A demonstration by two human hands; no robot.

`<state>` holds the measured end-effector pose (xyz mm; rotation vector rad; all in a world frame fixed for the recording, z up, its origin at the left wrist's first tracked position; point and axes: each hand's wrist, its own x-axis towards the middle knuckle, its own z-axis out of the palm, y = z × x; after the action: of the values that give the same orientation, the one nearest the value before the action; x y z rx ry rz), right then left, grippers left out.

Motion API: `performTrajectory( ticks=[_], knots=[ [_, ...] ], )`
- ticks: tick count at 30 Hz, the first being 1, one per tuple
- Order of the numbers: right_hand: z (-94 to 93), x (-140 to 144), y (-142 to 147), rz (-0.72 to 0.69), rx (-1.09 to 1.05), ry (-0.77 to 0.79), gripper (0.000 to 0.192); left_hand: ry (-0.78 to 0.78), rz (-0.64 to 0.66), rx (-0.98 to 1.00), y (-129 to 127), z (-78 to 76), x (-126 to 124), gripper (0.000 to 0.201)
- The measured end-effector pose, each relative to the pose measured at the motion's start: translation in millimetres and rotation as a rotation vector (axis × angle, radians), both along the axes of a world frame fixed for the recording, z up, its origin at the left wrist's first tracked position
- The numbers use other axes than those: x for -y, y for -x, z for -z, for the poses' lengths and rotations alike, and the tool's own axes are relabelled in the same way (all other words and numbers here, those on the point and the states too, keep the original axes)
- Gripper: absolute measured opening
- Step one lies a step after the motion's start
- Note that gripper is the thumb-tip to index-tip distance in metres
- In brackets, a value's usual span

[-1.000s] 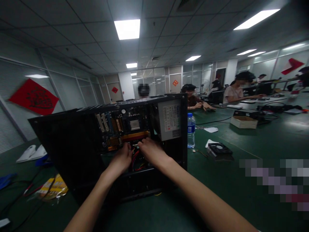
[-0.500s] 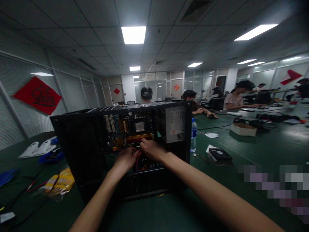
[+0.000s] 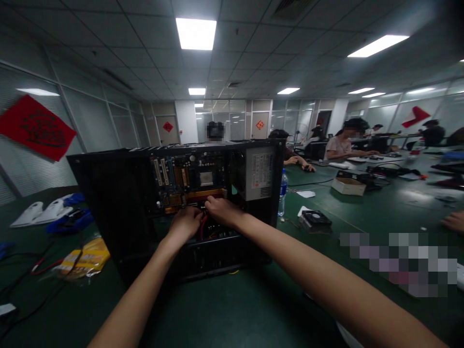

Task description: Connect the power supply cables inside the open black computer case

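A black computer case point(image 3: 232, 256) stands open-sided in front of me, with its motherboard point(image 3: 170, 176) and silver power supply point(image 3: 259, 174) showing. My left hand point(image 3: 184, 223) reaches inside, fingers pinched at the lower edge of the board. Beside it, my right hand point(image 3: 223, 211) is closed too, its fingertips almost meeting the left ones just under the red and yellow memory slots point(image 3: 206, 195). Red cables point(image 3: 203, 224) run down from between the fingertips of both hands. Their upper ends are hidden by my fingers.
On the right lie a cooling fan point(image 3: 315, 221), an open carton point(image 3: 348, 186) and a water bottle point(image 3: 282, 193) behind the case. A yellow packet point(image 3: 85, 258), cables and blue-and-white items point(image 3: 43, 213) lie left. Co-workers point(image 3: 344, 145) sit further along the green table.
The view has tilted down and shifted slightly, so the case sits higher and further left. Both hands stay at the same spot on the board. A co-worker's hand now shows at the right edge.
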<state>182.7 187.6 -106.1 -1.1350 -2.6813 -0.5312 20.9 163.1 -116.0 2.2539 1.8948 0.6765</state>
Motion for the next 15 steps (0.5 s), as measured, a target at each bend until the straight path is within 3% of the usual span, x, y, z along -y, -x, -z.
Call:
performTrajectory(
  ticks=[8, 15],
  knots=[
    [4.7, -11.0, 3.5, 0.002, 0.008, -0.034, 0.029, 0.006, 0.005, -0.037, -3.0, -2.7, 1.8, 0.028],
    [2.2, -8.8, 3.5, -0.005, -0.017, -0.099, 0.029, 0.003, -0.031, -0.173, -11.0, -10.9, 11.0, 0.040]
  ],
)
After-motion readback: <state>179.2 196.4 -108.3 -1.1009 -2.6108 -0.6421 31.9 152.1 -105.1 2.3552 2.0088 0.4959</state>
